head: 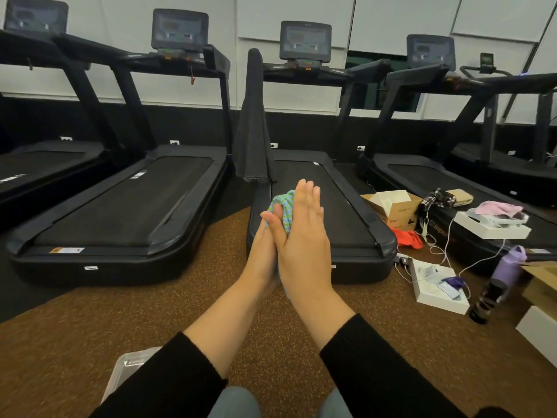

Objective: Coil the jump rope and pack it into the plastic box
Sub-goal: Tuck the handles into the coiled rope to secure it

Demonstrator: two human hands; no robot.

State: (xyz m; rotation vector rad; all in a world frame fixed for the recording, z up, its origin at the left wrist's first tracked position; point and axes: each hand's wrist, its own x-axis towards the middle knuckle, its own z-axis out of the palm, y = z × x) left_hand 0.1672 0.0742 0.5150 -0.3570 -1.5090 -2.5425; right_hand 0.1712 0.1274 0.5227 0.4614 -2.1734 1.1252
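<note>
Pressing the bunched jump rope between both palms, held out ahead at arm's length: left hand and right hand flat, fingers extended, sandwiching it. Plastic box sits on the floor low-left, near the body, under the left sleeve; left hand nearer. Bundle must come back and down.

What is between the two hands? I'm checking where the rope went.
A bunch of green-and-blue jump rope shows between the left hand and right hand. The palms cover the rest.
</note>
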